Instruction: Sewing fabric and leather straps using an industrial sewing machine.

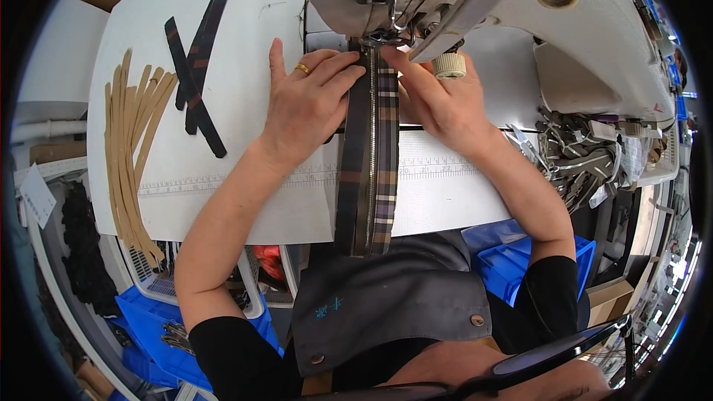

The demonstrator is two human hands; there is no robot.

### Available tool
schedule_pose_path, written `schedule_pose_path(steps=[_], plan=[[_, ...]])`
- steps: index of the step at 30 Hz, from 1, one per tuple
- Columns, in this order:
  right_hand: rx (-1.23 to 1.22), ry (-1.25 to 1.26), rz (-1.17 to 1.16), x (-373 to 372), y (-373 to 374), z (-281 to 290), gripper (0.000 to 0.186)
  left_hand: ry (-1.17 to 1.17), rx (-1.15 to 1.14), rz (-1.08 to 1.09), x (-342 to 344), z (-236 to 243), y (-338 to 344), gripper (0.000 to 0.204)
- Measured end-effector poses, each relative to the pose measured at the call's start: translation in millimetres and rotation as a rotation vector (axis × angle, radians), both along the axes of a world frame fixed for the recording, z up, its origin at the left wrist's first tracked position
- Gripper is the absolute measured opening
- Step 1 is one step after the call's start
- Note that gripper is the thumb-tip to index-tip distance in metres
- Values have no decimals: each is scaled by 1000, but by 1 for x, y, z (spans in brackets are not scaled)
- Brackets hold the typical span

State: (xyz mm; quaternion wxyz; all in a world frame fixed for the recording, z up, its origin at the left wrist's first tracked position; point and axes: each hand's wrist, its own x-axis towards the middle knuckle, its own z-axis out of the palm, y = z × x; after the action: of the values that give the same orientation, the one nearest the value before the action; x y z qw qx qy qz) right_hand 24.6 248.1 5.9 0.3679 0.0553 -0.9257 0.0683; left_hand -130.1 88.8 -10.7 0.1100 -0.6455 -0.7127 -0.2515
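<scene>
A long zipper strip (pixel 373 156) runs from under the presser foot (pixel 384 37) of a sewing machine toward me and hangs over the table's front edge. Metal teeth run down its middle, with dark tape on the left and plaid fabric (pixel 388 115) on the right. My left hand (pixel 308 96) lies on the strip's left side, fingers stretched out flat and thumb apart. At the right edge, close to the foot, my right hand (pixel 443 100) grips the strip; its index finger points to the foot, and some fingers are hidden behind the machine's knob.
Tan strips (pixel 137 148) and dark strips (pixel 194 82) lie on the white table (pixel 245 30) at left. The machine body (pixel 594 22) fills the upper right. A pile of metal-and-fabric pieces (pixel 572 160) sits at right. Blue bins (pixel 505 271) stand below the table.
</scene>
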Motion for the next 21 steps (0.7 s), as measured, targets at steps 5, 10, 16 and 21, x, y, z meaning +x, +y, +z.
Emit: schedule_pose_path(steps=[5,10,16,21], plan=[[-36,-311,-155,4,-8,-6,51,37,35,-4,1,-4,-1,34],[-82,-246,-159,2,-7,-8,48,41,64,-18,1,-2,1,35],[-79,-286,-184,2,-5,-7,38,119,95,-5,2,-2,4,26],[-86,-226,-68,12,-4,-5,24,51,145,-91,10,1,4,16]])
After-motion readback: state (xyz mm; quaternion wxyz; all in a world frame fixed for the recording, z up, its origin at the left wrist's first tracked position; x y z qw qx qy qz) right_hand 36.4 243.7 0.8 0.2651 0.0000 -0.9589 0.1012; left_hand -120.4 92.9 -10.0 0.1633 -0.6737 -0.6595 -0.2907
